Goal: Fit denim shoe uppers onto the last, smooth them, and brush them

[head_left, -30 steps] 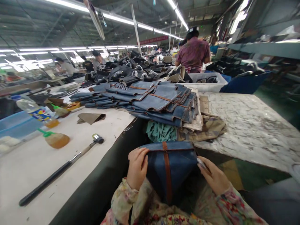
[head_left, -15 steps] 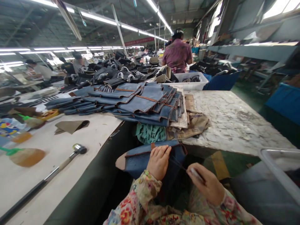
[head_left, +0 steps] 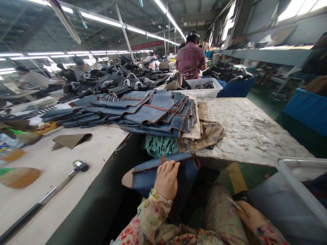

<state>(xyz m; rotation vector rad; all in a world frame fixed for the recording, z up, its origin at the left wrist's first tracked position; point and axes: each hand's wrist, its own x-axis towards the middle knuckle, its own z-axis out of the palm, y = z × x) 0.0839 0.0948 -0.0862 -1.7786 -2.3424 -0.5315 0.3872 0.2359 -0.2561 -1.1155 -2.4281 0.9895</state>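
Observation:
My left hand (head_left: 166, 180) grips the top edge of a blue leather bag piece (head_left: 145, 172) with brown trim, a small brown tab and a pinkish-beige end, held above my lap. Its fingers curl over the trimmed edge, and the underside lies in shadow. My right hand (head_left: 249, 214) is closed around a slim, light-coloured tool (head_left: 234, 204), low at the right beside my knee and apart from the leather. Blur and the fingers hide the tool's exact kind. Ahead, a pile of similar blue leather pieces (head_left: 158, 106) with brown strips lies on the table.
On the left tabletop (head_left: 102, 143) lie a hammer (head_left: 81, 165), a folded olive piece (head_left: 73, 140) and an amber glue bottle (head_left: 21, 177). Green cloth (head_left: 160, 145) hangs below the pile. A grey bin (head_left: 288, 190) stands at right; a worn white table (head_left: 250, 126) is ahead. A person (head_left: 191, 59) works beyond.
My right hand, with the slim tool, has moved away from the blue leather piece, down and to the right. My left hand keeps its grip. The view has turned slightly right.

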